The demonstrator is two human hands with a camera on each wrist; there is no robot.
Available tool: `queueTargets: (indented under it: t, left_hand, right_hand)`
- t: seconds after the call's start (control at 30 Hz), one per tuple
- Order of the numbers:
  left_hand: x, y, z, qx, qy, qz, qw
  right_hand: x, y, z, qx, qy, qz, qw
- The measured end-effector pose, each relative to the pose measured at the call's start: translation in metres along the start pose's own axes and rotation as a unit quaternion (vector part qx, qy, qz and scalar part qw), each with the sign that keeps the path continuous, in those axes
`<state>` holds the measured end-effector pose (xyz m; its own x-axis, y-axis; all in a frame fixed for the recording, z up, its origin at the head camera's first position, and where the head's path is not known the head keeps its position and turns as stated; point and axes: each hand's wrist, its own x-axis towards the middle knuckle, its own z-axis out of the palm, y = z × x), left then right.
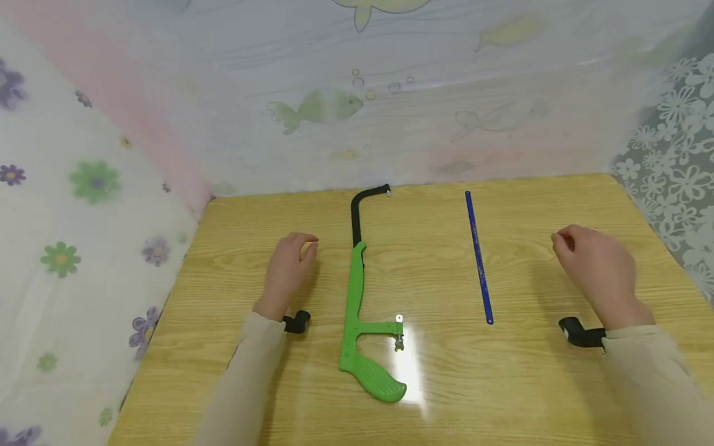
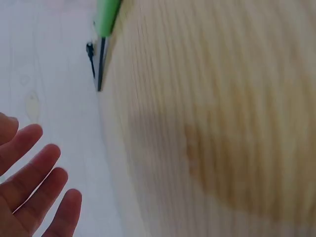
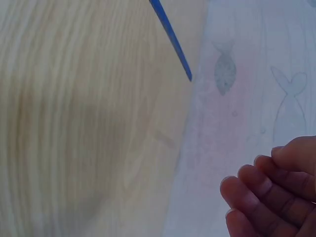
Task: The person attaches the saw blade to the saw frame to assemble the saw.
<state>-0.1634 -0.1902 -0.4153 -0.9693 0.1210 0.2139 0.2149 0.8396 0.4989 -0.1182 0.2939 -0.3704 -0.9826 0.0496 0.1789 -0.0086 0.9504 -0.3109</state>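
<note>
A hacksaw frame [image 1: 354,291] with a green handle and a black bent front bar lies on the wooden table, left of the middle. To its right lies a separate blue hacksaw blade [image 1: 478,260], lengthwise away from me. My left hand [image 1: 289,266] hovers over the table left of the frame, fingers loosely bent and holding nothing. On the far right my right hand [image 1: 597,269] is raised over the table, apart from the blade, its fingers loosely curled around nothing. The wrist views show the frame's green part [image 2: 106,17] and the blade's end [image 3: 182,64] beyond the hands.
The wooden table [image 1: 435,248] meets a wall covering [image 1: 413,136] with fish drawings at the back. A flowered sheet [image 1: 83,248] hangs at the left, and a grey and white floral cloth [image 1: 680,148] borders the right. Black wrist camera mounts [image 1: 580,334] stick out beside both wrists.
</note>
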Motion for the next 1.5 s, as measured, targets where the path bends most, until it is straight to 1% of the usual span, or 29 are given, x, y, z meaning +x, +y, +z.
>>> queueTargets:
  t: [0.07,0.2,0.33,0.43,0.57,0.63,0.7,0.8,1.0,1.13,1.23,1.4,1.5]
  left_hand:
    - [-0.006,0.005,0.004,-0.029,-0.007,0.0,0.9995]
    - [-0.018,0.018,0.013,-0.074,-0.024,-0.004,0.997]
    - [-0.032,0.03,0.022,-0.09,-0.045,0.001,0.9949]
    - [-0.042,0.039,0.028,-0.102,-0.061,0.015,0.9928]
    - [-0.054,0.053,0.032,-0.129,-0.086,0.036,0.9872]
    - [-0.058,0.062,0.034,-0.146,-0.1,0.041,0.9833]
    - [-0.062,0.069,0.035,-0.157,-0.114,0.039,0.9803]
    - [-0.066,0.077,0.038,-0.17,-0.135,0.027,0.9758]
    - [-0.075,0.084,0.043,-0.189,-0.172,0.029,0.9664]
    - [-0.079,0.087,0.042,-0.213,-0.199,0.029,0.956]
    - [-0.081,0.089,0.041,-0.223,-0.216,0.031,0.9501]
    - [-0.082,0.089,0.043,-0.225,-0.235,0.027,0.945]
    - [-0.083,0.087,0.046,-0.225,-0.243,0.028,0.9432]
  right_hand:
    - [-0.003,0.0,0.006,0.009,-0.01,0.01,0.9999]
    - [-0.01,-0.001,0.019,0.031,-0.029,0.027,0.9987]
    - [-0.016,-0.009,0.033,0.063,-0.055,0.039,0.9957]
    - [-0.022,-0.016,0.044,0.102,-0.081,0.053,0.9901]
    - [-0.026,-0.025,0.058,0.152,-0.113,0.08,0.9787]
    - [-0.028,-0.029,0.062,0.161,-0.121,0.09,0.9754]
    - [-0.029,-0.032,0.065,0.157,-0.128,0.095,0.9746]
    - [-0.029,-0.039,0.068,0.138,-0.135,0.081,0.9778]
    - [-0.027,-0.055,0.074,0.113,-0.159,0.035,0.9802]
    - [-0.028,-0.058,0.074,0.112,-0.156,0.036,0.9808]
    - [-0.029,-0.056,0.075,0.112,-0.144,0.042,0.9823]
    - [-0.03,-0.054,0.078,0.11,-0.113,0.046,0.9863]
    - [-0.031,-0.053,0.077,0.108,-0.105,0.051,0.9873]
